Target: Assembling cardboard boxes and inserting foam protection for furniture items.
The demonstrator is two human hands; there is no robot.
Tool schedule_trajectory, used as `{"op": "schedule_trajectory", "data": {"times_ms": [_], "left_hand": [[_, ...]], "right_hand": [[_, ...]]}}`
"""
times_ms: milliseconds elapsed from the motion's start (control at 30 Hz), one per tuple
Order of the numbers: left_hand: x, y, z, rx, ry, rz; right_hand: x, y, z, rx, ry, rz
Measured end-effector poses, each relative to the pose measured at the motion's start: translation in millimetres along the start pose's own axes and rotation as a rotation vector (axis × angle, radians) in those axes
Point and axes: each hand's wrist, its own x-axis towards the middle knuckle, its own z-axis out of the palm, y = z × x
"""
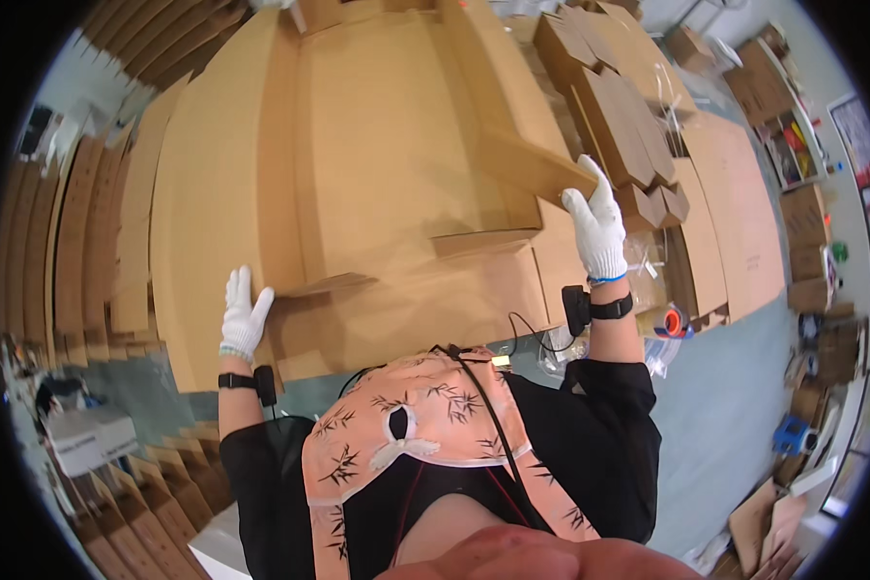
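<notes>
A large brown cardboard box (377,126), spread out with side walls and flaps partly raised, lies in front of me. My left hand (245,314), in a white knit glove, rests on its left panel with the fingers stretched out and the thumb apart. On the right side, my gloved right hand (599,227) has the end of a raised cardboard flap (532,166) between thumb and fingers. Near corners of the box carry short folded flaps (483,240), standing part way up. Each wrist wears a black strap with a small device.
Folded cardboard pieces (628,126) are stacked right of the box, beside a flat cardboard sheet (735,213). A tape roll (671,321) sits at the right edge. Upright cardboard stacks (77,222) stand at left. A dark cable (532,324) runs near my apron.
</notes>
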Motion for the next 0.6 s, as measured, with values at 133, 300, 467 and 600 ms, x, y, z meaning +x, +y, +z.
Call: {"op": "schedule_trajectory", "data": {"times_ms": [133, 300, 467, 600], "left_hand": [[2.7, -21.9, 4.3, 0.056, -0.058, 0.059], [-8.8, -39.4, 2.4, 0.062, -0.091, 0.078], [-10.4, -39.8, 0.9, 0.089, -0.061, 0.169], [-15.2, -38.2, 4.3, 0.043, -0.06, 0.185]], "right_hand": [[-24.6, -34.2, 50.9, -0.354, -0.189, -0.007], [-14.0, -32.2, 91.9, -0.545, -0.22, -0.008], [-14.9, -83.2, 216.2, -0.607, -0.38, -0.143], [-50.0, -111.9, 329.7, -0.739, -0.76, -0.126]]}}
